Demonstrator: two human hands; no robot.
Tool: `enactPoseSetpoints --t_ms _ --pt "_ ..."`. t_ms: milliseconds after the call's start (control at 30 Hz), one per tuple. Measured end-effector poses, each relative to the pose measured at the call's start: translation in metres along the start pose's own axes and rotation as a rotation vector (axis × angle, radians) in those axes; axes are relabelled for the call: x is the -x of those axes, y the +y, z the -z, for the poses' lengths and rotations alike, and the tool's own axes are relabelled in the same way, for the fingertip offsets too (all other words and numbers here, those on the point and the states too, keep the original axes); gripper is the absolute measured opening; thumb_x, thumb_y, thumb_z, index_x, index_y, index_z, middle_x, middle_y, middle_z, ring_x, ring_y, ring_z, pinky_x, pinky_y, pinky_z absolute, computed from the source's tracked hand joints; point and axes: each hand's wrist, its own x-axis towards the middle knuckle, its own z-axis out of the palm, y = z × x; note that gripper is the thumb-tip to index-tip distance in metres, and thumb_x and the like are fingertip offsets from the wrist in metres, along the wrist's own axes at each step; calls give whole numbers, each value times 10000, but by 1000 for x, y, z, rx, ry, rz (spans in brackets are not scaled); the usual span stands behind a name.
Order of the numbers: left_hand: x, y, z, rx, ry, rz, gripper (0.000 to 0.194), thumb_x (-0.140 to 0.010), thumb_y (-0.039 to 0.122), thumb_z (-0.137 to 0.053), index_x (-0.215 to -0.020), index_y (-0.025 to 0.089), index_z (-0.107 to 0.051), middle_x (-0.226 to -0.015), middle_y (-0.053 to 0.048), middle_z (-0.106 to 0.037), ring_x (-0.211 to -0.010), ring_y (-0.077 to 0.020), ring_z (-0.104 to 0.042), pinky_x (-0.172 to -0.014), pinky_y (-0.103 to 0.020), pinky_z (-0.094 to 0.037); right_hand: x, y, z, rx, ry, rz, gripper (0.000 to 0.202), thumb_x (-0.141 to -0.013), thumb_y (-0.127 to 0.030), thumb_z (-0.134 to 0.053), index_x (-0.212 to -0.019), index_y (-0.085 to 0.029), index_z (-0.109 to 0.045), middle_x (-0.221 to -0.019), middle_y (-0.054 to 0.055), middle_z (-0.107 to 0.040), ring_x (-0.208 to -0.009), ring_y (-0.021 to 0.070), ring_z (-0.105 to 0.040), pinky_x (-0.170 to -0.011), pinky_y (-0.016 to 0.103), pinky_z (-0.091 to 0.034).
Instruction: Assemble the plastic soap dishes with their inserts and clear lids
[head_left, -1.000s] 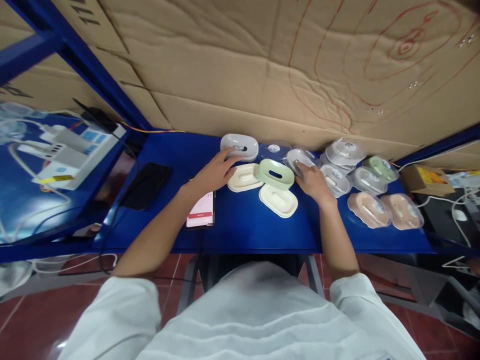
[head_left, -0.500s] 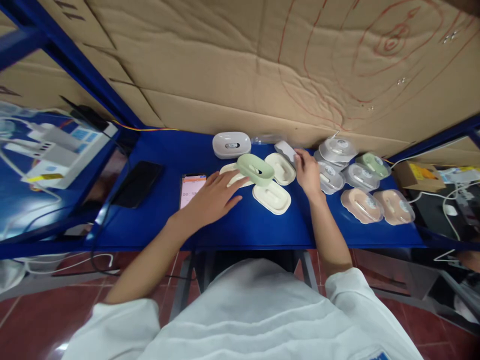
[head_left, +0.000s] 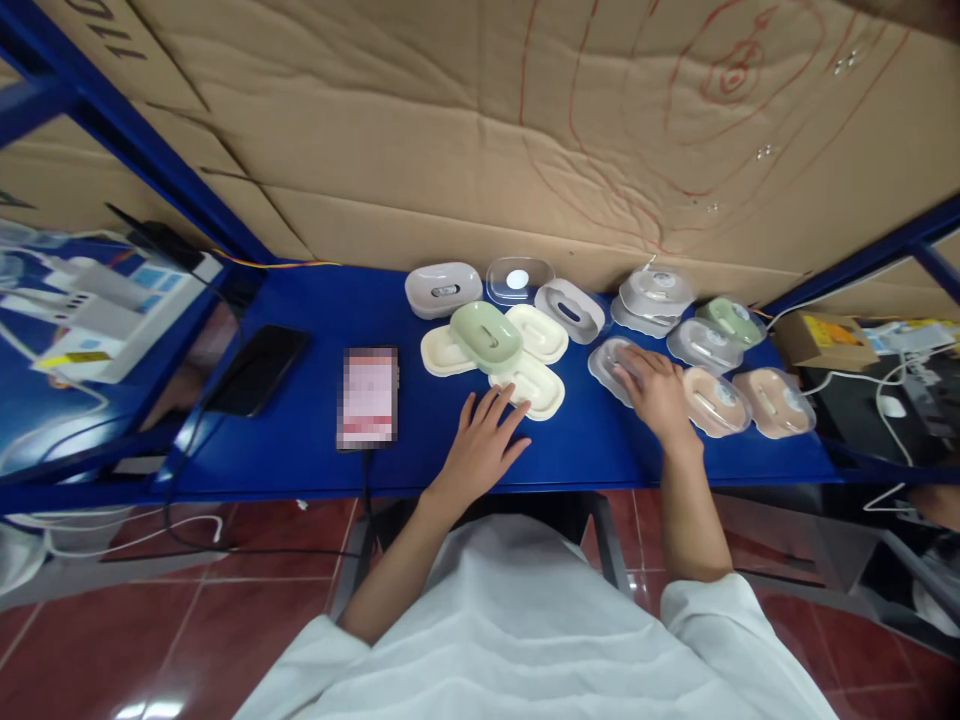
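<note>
My left hand (head_left: pixel 484 450) lies with fingers spread at the near edge of a cream dish piece (head_left: pixel 534 390). A green oval dish (head_left: pixel 486 338) overlaps this piece and two other cream pieces (head_left: pixel 442 352). On the right, my right hand (head_left: pixel 654 388) has its fingers wrapped over a grey dish with a clear cover (head_left: pixel 609 362), resting on the table. Behind stand a grey dish (head_left: pixel 444 290), a clear lid with a white round sticker (head_left: pixel 520 280) and a tilted grey dish (head_left: pixel 571 310).
Covered grey dishes (head_left: pixel 656 295), a covered green dish (head_left: pixel 731 322) and covered peach dishes (head_left: pixel 716 402) sit at the right. A phone (head_left: pixel 367 397) with a cable and a black phone (head_left: pixel 266 368) lie left. Cardboard (head_left: pixel 390 130) walls the back.
My left hand has moved right and nearer the table's front edge. My right hand has left the tilted grey dish and moved right onto a covered grey dish, which now sits closer to me.
</note>
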Motion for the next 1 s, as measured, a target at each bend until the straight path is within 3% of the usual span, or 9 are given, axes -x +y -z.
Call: enactPoseSetpoints --t_ms 167,233,300,433,567,700,833,933,1000 --pt "-10 15 -2 -35 57 -35 433 -1092 344 -517 -1506 230 -574 -1670 -162 -458 -1556 -358 -431 -1270 -640 -327 -8 -12 -1 -79 94 70 433 -1122 -368 -391 -1430 -218 -655 -1451 138 -676 -1331 323 -609 -1082 500 -458" --pt "-10 24 -2 -22 46 -80 428 -1097 342 -507 -1508 243 -571 -1654 -146 -483 -1548 -346 -442 -1275 -634 -324 -1 -21 2 -34 180 25 415 -1121 -347 -390 -1376 -212 -688 -1403 151 -695 -1290 333 -621 -1065 509 -451" --pt "-7 27 -3 -21 29 -87 426 -1093 339 -516 -1506 247 -567 -1642 -140 -499 -1537 -351 -454 -1269 -652 -327 15 -34 3 -10 151 56 398 -1117 -397 -438 -1348 -206 -700 -1337 150 -727 -1232 334 -643 -1021 491 -460" --pt "0 17 -6 -3 35 -35 370 -1074 296 -550 -1433 227 -604 -1536 -150 -589 -1495 -348 -501 -1251 -644 -373 44 -54 -3 -15 9 185 448 -1099 -452 -508 -1415 -169 -653 -1402 159 -710 -1257 332 -651 -1031 477 -454" --pt "8 -2 -6 80 118 -14 199 -1052 303 -597 -1211 208 -668 -1357 -139 -648 -1406 -319 -572 -1217 -557 -464 49 -56 -6 -119 74 76 408 -1133 -385 -424 -1405 -189 -656 -1290 137 -769 -1143 291 -716 -991 446 -477" --pt "8 -14 -4 127 193 5 96 -1046 284 -613 -1093 212 -656 -1256 -124 -649 -1344 -302 -606 -1134 -493 -551 29 -71 -3 -217 124 165 384 -1132 -355 -430 -1400 -192 -650 -1320 131 -760 -1177 279 -710 -1023 441 -481" --pt "1 -16 -5 134 198 -17 170 -1051 276 -607 -1205 214 -643 -1369 -143 -605 -1362 -299 -602 -1131 -483 -562 -17 -101 -7 -171 67 379 389 -1118 -264 -431 -1444 -206 -635 -1489 107 -668 -1385 263 -607 -1177 463 -405" --pt "-1 -13 -3 111 212 -8 265 -1053 260 -597 -1315 228 -615 -1480 -155 -548 -1383 -304 -590 -1123 -483 -566 -36 -110 -7 -109 90 363 422 -1109 -224 -402 -1466 -188 -625 -1572 112 -594 -1482 282 -517 -1242 501 -348" --pt "2 -11 0 84 217 -3 285 -1052 249 -592 -1335 233 -614 -1490 -157 -549 -1392 -313 -580 -1138 -504 -548 -26 -106 -4 -115 66 314 428 -1114 -279 -415 -1487 -205 -610 -1550 111 -611 -1456 289 -538 -1222 502 -380"
